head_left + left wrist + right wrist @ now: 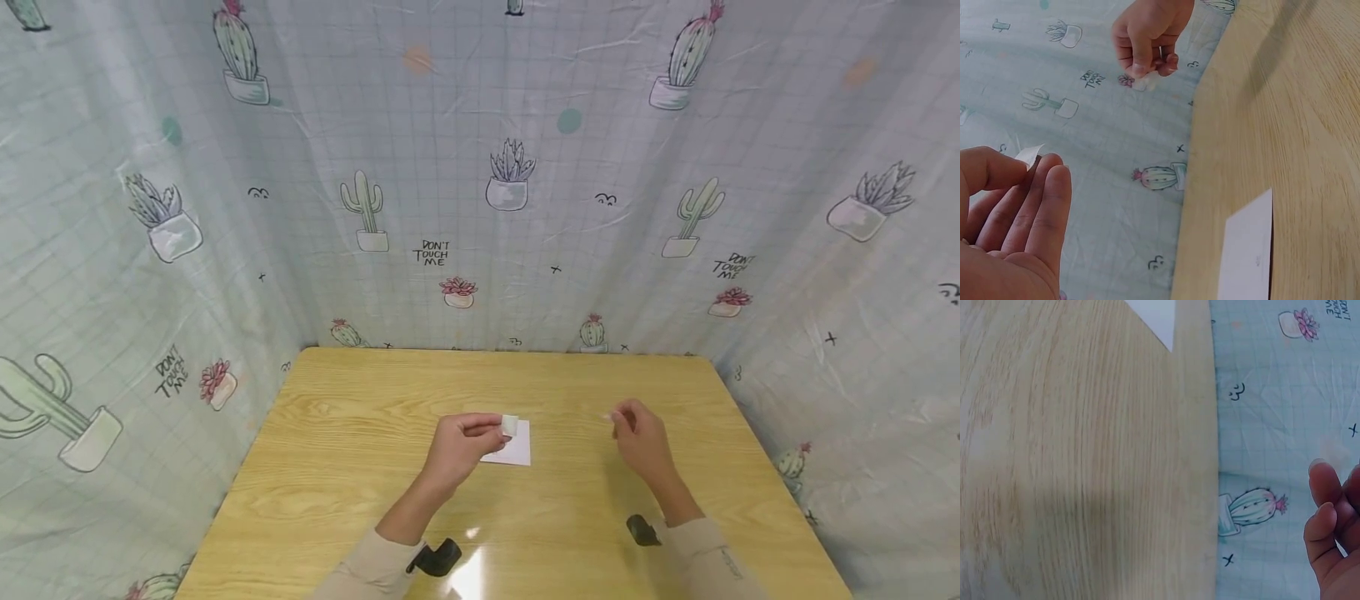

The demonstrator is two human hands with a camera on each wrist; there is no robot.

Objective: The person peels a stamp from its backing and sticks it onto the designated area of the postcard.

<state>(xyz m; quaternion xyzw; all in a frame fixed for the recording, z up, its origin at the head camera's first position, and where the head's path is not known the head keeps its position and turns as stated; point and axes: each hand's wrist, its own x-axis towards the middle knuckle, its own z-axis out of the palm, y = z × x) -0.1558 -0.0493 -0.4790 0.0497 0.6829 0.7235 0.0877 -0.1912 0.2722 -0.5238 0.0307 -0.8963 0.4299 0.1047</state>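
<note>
In the head view my left hand (456, 448) is raised over the middle of the table, pinching a small pale square piece (510, 425) between thumb and fingers. The left wrist view shows that piece as a thin white sheet (1030, 154) at the fingertips. Off to the right, my right hand (647, 442) is held above the table with its fingers curled. It pinches a small translucent, filmy piece (1149, 81), best seen in the left wrist view. A white card (517, 450) lies on the table, partly hidden behind my left hand in the head view.
The light wood table (360, 483) has its far edge against a curtain (480, 108) printed with cacti, which also hangs along both sides. Dark wrist mounts (439, 557) sit at the cuffs of the beige sleeves.
</note>
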